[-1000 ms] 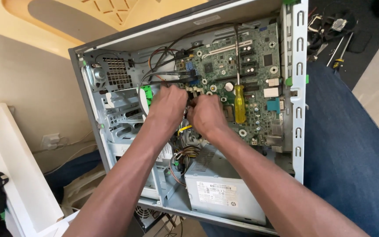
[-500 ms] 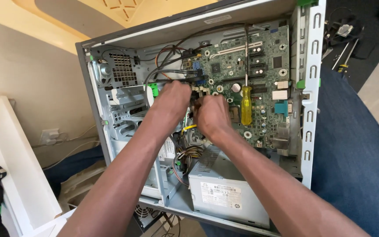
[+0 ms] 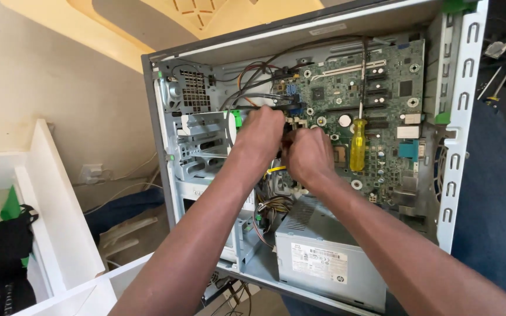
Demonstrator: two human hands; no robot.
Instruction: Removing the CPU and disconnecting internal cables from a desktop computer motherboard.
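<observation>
- At the far left stood a white shelf unit (image 3: 54, 216) with a black bag (image 3: 8, 237) tucked in its compartment – well apart from the work.
- Next came the open computer case (image 3: 158, 117), lying with its side panel off, so I judged the opening-up was already done.
- Inside its left part I saw the silver drive cage (image 3: 200, 143), bare metal and still fixed in place as far as I could tell.
- My left hand (image 3: 260, 131) was curled tight at the edge of that cage, fingers closed on something small among the cables (image 3: 253, 79); what exactly it gripped I could not tell, since the hand hid it.
- My right hand (image 3: 307, 155) was touching the left one, also closed into a loose fist over the same spot – it seemed to pinch a connector or cable, but that was hidden too.
- Below the hands sat the grey power supply (image 3: 323, 257), still mounted, its wire bundle leading up toward them.
- Right of the hands, a yellow-handled screwdriver (image 3: 358, 143) lay untouched on the green motherboard (image 3: 382, 99).
- By my judgement the job stood midway: case open, board and supply still in, the cabling in hand.
- Beyond the case's right wall lay more tools (image 3: 496, 82) on the dark floor.
</observation>
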